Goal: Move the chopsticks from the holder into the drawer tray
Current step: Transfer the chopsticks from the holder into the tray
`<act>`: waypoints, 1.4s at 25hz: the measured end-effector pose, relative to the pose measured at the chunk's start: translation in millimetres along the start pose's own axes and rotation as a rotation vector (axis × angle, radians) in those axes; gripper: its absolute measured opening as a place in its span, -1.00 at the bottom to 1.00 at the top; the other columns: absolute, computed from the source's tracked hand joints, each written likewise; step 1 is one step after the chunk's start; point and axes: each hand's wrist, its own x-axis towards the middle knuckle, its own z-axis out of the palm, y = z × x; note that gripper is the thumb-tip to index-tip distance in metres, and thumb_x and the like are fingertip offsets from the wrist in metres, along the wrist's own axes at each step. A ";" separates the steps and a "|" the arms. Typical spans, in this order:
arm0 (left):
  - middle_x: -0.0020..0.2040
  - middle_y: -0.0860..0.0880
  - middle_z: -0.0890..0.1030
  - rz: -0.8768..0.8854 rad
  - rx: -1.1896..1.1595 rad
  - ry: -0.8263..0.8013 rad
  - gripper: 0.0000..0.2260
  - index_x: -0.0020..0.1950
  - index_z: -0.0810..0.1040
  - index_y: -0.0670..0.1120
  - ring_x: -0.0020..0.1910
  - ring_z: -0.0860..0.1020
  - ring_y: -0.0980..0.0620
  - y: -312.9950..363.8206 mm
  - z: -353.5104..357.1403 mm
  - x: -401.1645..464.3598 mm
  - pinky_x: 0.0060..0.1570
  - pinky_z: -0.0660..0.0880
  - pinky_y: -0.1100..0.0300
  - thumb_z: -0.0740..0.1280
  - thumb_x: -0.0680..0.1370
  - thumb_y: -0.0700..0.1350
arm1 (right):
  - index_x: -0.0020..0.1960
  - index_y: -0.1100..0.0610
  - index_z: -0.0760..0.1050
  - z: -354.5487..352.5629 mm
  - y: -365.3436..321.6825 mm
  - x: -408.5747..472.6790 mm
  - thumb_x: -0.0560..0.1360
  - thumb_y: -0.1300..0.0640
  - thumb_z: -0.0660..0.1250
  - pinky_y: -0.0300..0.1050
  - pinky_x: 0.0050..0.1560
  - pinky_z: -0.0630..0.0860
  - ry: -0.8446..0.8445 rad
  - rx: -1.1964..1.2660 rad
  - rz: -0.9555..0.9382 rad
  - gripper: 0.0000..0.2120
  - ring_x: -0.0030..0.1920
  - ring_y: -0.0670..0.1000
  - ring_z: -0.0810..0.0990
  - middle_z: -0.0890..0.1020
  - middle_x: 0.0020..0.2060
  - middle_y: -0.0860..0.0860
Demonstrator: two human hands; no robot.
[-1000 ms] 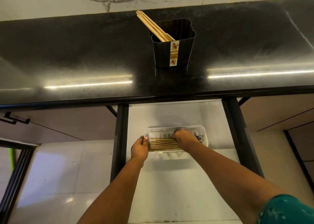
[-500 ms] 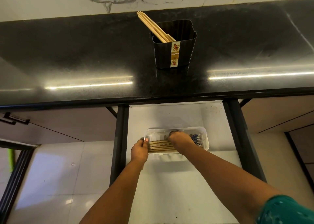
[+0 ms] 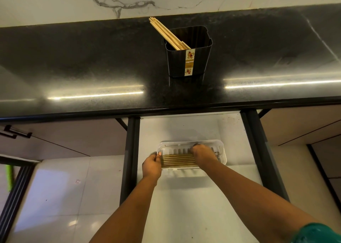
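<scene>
Since a moment ago, little is changed: the right hand point(image 3: 202, 155) is kept curled over the laid chopsticks point(image 3: 178, 161) in the white tray point(image 3: 220, 151), long axes running nine to three. The left hand point(image 3: 152, 166) pinches their nine-o'clock ends. More chopsticks point(image 3: 167, 33) are left in the black holder point(image 3: 190, 58) at twelve o'clock, nearer the right hand.

R hand point(image 3: 202, 155) hides tray chopsticks' point(image 3: 178, 160) right ends; holder point(image 3: 188, 58) label text unreadable

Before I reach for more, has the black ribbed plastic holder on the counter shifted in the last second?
No. The black ribbed plastic holder stands at the same spot below the grey vein in the marble wall; only the view dipped slightly.
</scene>
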 end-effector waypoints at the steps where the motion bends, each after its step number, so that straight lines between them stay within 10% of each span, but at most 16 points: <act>1: 0.02 -0.07 0.61 -0.011 -0.008 0.000 -0.69 0.24 0.53 -0.13 -0.01 0.56 -0.03 -0.4 0.3 0.6 0.13 0.54 0.05 0.16 0.64 0.01 | 0.22 0.13 0.56 1.3 -2.2 0.2 0.57 0.25 0.21 -0.01 0.19 0.50 0.004 0.014 -0.001 -0.73 0.13 0.17 0.59 0.60 0.17 0.14; 12: 0.24 -0.10 0.57 0.007 0.110 0.056 -0.58 0.39 0.40 -0.11 0.20 0.56 -0.12 10.4 -8.8 -6.7 0.13 0.53 0.02 0.21 0.60 0.08 | 0.18 0.14 0.57 -8.1 -5.6 -12.0 0.55 0.22 0.20 -0.02 0.06 0.55 0.294 0.165 -0.125 -0.74 0.08 0.11 0.57 0.63 0.07 0.09; 20: 0.07 -0.03 0.60 0.731 0.162 0.113 -0.78 0.20 0.49 -0.02 0.12 0.53 0.03 177.7 -41.0 -39.2 0.10 0.52 0.10 0.32 0.56 -0.05 | -0.03 0.08 0.47 -166.3 -41.8 -13.2 0.49 0.10 0.25 -0.09 -0.29 0.53 0.667 0.218 -0.303 -0.91 -0.27 0.03 0.56 0.62 -0.25 0.02; 23: -0.26 0.01 0.58 0.839 0.158 0.184 -0.84 -0.20 0.49 -0.05 -0.23 0.53 0.05 254.3 -66.2 -51.6 -0.18 0.45 0.14 0.32 0.55 -0.02 | -0.15 0.06 0.45 -242.1 -51.4 -11.3 0.46 0.06 0.27 -0.12 -0.32 0.43 0.777 0.235 -0.371 -0.92 -0.29 0.04 0.56 0.60 -0.29 0.00; 25: -0.17 -0.03 0.63 0.851 0.112 0.234 -0.89 -0.15 0.54 -0.07 -0.13 0.58 -0.01 288.6 -78.1 -48.8 -0.11 0.44 0.14 0.31 0.55 -0.08 | -0.13 0.11 0.53 -283.3 -55.1 -4.0 0.48 0.07 0.26 -0.06 -0.26 0.47 0.804 0.192 -0.356 -0.87 -0.20 0.11 0.60 0.63 -0.23 0.07; 29: 0.27 -0.06 0.56 0.710 0.004 0.148 -0.65 0.34 0.44 -0.08 0.27 0.51 -0.02 324.1 -89.8 -33.1 0.26 0.45 0.04 0.24 0.55 -0.22 | 0.10 0.13 0.58 -343.2 -43.2 37.4 0.53 0.18 0.21 -0.01 0.06 0.55 0.686 0.345 -0.178 -0.77 0.04 0.11 0.61 0.64 0.04 0.12; 35: 0.33 -0.06 0.51 0.689 0.143 0.112 -0.60 0.42 0.36 -0.05 0.35 0.44 -0.06 317.1 -68.0 13.8 0.30 0.43 -0.03 0.26 0.58 -0.13 | 0.49 0.13 0.23 -380.7 -36.8 95.9 0.38 0.28 0.36 0.02 0.26 0.45 0.152 0.209 -0.042 -0.30 0.29 0.14 0.45 0.44 0.33 0.12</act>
